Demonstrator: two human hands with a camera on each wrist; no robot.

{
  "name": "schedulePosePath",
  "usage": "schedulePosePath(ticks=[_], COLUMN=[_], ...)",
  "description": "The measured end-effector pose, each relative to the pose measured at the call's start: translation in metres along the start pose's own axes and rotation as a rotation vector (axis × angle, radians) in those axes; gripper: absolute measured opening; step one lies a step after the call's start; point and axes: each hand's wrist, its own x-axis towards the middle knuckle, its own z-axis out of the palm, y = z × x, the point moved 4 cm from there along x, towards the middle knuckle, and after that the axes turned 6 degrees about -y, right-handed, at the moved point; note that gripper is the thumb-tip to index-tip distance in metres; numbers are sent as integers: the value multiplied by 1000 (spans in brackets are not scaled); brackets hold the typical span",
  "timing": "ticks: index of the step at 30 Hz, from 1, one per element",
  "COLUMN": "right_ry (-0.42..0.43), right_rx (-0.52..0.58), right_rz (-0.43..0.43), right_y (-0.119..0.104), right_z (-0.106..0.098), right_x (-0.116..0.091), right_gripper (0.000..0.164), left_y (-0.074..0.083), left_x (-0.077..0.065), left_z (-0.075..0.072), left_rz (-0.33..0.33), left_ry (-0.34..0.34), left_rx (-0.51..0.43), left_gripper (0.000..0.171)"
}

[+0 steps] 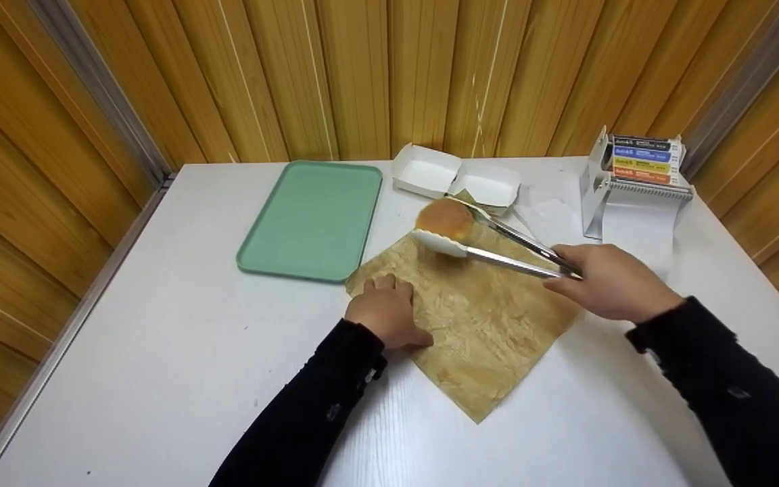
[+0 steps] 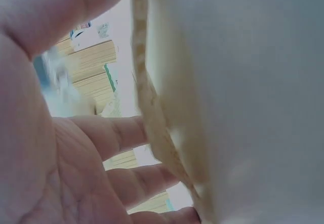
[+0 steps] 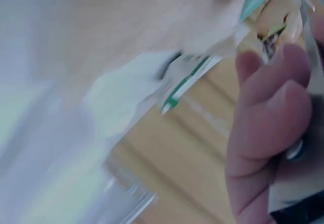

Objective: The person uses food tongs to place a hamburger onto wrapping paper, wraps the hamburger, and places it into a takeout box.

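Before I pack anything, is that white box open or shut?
Open: in the head view, the white box has its two hollow halves laid out side by side, both facing up.

Head view: forward and down from above. 2 wrist views: close to left hand [image 1: 383,314] and right hand [image 1: 616,283]. Head and left wrist share brown paper [image 1: 491,331], mid-frame.

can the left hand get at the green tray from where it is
Probably yes: the left hand rests on the brown paper near the closest corner of the green tray, with only flat paper between. The tongs and bun sit farther right, seemingly out of its way.
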Motion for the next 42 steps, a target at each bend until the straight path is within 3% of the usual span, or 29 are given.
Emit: schedulePosePath(ticks=[4,9,17,32,38,42], right_ry=[-53,-58,-82,-106,-73,18], right_rx=[-1,6,1,19,78,144], right_rz=[4,-3,-20,-16,2,26], right_y=[25,35,36,39,42,31], right_z=[4,10,16,20,14,9], right_x=[-26,-39,-38,-38,-41,-42], right_gripper=[21,28,37,32,43,48], left_y=[-2,-3,-2,-2,-1,-2], left_x=[1,2,3,4,3,1], left_z=[-3,-5,-5,-3,-2,-4], left_rz=[-14,-23,-23,-26,-15,-15], left_ry=[-9,-23,-33,-27,-32,-24], left_rx=[-3,-2,-3,1,-8,-13], left_gripper=[93,94,94,94,96,99])
